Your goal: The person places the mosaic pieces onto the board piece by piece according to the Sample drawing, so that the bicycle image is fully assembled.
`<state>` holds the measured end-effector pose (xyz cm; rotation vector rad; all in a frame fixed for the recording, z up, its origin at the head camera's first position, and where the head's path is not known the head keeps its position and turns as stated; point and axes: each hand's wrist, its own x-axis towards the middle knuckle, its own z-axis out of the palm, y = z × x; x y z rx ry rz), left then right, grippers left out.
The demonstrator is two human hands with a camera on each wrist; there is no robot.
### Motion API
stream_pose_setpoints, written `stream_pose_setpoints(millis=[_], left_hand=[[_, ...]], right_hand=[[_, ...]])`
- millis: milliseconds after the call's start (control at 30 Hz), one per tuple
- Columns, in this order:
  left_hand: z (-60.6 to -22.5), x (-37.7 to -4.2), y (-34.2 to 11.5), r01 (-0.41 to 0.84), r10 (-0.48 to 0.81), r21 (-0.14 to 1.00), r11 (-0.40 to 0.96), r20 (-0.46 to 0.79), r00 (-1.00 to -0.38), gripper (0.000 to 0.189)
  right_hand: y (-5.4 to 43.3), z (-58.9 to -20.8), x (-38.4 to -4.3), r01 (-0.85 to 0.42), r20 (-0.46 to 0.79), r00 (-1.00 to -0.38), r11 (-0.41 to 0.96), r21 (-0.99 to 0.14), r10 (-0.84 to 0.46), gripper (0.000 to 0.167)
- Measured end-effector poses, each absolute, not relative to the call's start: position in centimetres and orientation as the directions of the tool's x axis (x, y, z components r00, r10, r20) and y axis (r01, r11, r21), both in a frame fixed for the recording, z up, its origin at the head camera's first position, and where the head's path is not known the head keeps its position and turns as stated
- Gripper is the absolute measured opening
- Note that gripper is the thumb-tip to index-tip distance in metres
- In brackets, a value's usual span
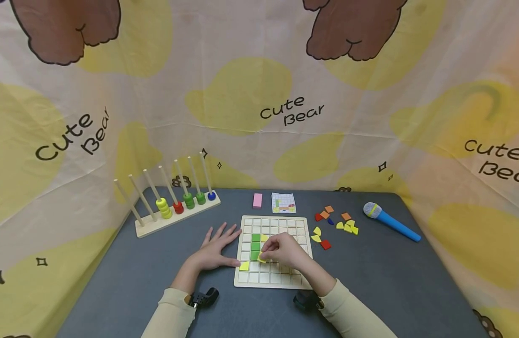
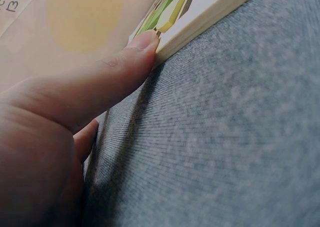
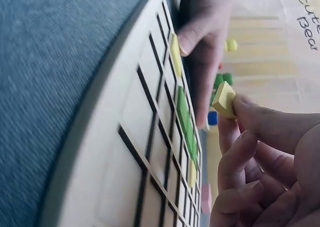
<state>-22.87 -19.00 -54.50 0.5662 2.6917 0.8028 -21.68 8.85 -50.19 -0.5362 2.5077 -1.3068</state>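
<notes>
A wooden grid board lies flat on the table. My left hand has its fingers spread, with the thumb and fingertips touching the board's left edge. Over the board, my right hand pinches a small yellow tile between thumb and fingers; the right wrist view shows it raised off the grid. Several green tiles form a column in the board's cells. One yellow tile sits at the lower left by my left thumb, another yellow piece at the top right of the green column.
Loose yellow pieces, orange tiles and red tiles lie right of the board. A blue toy microphone is farther right. Behind the board are a pattern card and a pink block. A peg counting rack stands back left.
</notes>
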Motion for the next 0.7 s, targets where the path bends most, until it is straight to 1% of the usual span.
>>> stream_pose_setpoints(millis=[233,700], left_hand=[[-54.5,-22.8,-19.1,0.291,0.446,0.577,0.763,-0.143,-0.884,0.101],[-54.4,-22.8,-19.1,0.299,0.450,0.578,0.759,-0.134,-0.883,0.100]], right_hand=[[7.7,-51.1,-21.4,-0.184,-0.107,-0.882,0.545,-0.818,-0.459,0.008],[6.4,-51.8,-20.7,-0.294,-0.034,-0.892,0.634,-0.715,-0.452,0.010]])
